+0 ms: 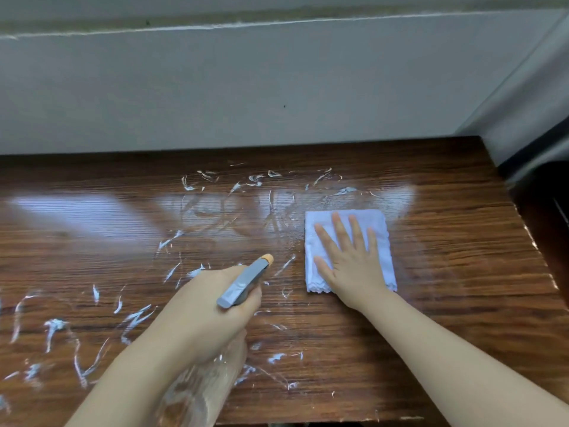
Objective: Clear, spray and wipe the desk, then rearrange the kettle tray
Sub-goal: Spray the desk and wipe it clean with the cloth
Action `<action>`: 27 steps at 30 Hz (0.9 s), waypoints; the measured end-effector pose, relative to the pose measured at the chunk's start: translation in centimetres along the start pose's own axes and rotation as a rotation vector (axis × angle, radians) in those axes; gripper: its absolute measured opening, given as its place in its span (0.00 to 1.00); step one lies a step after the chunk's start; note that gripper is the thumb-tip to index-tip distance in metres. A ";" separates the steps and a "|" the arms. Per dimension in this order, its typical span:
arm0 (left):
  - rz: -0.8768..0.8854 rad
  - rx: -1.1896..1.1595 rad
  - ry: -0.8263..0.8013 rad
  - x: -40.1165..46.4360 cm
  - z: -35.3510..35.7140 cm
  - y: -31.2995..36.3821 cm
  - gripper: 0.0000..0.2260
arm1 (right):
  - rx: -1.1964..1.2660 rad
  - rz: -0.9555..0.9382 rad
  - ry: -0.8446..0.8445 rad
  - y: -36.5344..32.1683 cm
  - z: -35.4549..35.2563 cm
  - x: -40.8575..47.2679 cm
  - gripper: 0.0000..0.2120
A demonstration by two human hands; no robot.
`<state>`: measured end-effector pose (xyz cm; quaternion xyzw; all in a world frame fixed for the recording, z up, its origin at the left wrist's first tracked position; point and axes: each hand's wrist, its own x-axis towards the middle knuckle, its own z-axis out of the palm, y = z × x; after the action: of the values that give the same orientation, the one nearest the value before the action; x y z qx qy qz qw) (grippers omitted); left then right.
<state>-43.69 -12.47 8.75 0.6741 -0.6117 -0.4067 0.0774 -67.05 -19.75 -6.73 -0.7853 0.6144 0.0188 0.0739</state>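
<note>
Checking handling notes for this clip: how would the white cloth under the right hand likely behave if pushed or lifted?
The white cloth lies folded flat under the right hand, so it is probably floppy and would droop if lifted. The desk looks glossy and wet with foam streaks, so it likely slides easily when pushed. It seems thin and light.

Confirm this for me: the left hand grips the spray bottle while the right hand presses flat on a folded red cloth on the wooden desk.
One detail is wrong: the cloth is white, not red. The head view shows the left hand gripping the spray bottle while the right hand presses flat on the folded cloth on the wooden desk.
</note>
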 end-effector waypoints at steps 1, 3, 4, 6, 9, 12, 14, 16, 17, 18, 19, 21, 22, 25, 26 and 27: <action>-0.007 -0.002 -0.004 0.4 0.1 0.3 0.12 | 0.005 -0.005 -0.007 0.0 -0.3 1.3 0.31; -0.009 -0.016 -0.004 1.1 0.2 0.9 0.11 | 0.013 0.003 -0.005 0.4 -0.8 3.8 0.34; -0.004 -0.012 0.002 1.4 0.3 1.1 0.10 | 0.013 0.016 -0.009 0.7 -1.2 5.0 0.34; -0.005 -0.004 0.007 1.9 0.4 1.5 0.11 | 0.009 0.043 -0.032 1.7 -1.9 7.2 0.30; -0.026 -0.008 0.019 2.3 0.4 1.9 0.10 | 0.021 0.088 -0.032 3.5 -2.6 9.4 0.29; -0.054 -0.019 0.034 2.5 0.3 2.3 0.11 | 0.029 0.097 -0.034 4.1 -2.6 9.4 0.29; -0.070 -0.041 0.037 2.4 0.0 2.6 0.10 | 0.019 0.095 -0.047 4.3 -2.5 8.4 0.29; -0.082 -0.063 0.029 2.3 -0.4 2.8 0.08 | 0.004 0.094 -0.059 4.6 -2.2 6.7 0.31; -0.086 -0.065 0.024 2.3 -0.6 2.8 0.08 | -0.002 0.094 -0.064 4.8 -1.9 5.7 0.32; -0.090 -0.065 0.019 2.2 -0.9 2.8 0.07 | -0.006 0.097 -0.063 4.8 -1.6 4.6 0.33; -0.088 -0.067 0.016 2.2 -1.1 2.7 0.08 | -0.007 0.099 -0.047 4.8 -1.2 3.5 0.33; -0.085 -0.070 0.011 2.0 -1.7 2.9 0.11 | -0.008 0.098 0.004 4.3 -0.5 1.0 0.31; -0.085 -0.065 0.011 1.9 -1.9 2.8 0.14 | -0.009 0.096 0.033 3.8 -0.2 -0.3 0.30; -0.081 -0.036 0.011 1.9 -2.6 2.2 0.14 | -0.011 0.061 0.059 1.6 0.6 -3.6 0.29; -0.080 -0.035 0.011 1.9 -2.8 2.0 0.12 | -0.015 0.040 0.056 0.8 0.8 -4.2 0.29; -0.078 -0.037 0.009 2.0 -2.9 1.7 0.11 | -0.019 0.016 0.056 0.1 0.9 -4.5 0.29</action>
<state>-43.33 -15.76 10.80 0.6979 -0.5769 -0.4175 0.0765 -68.22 -15.37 -7.11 -0.7813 0.6223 0.0031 0.0492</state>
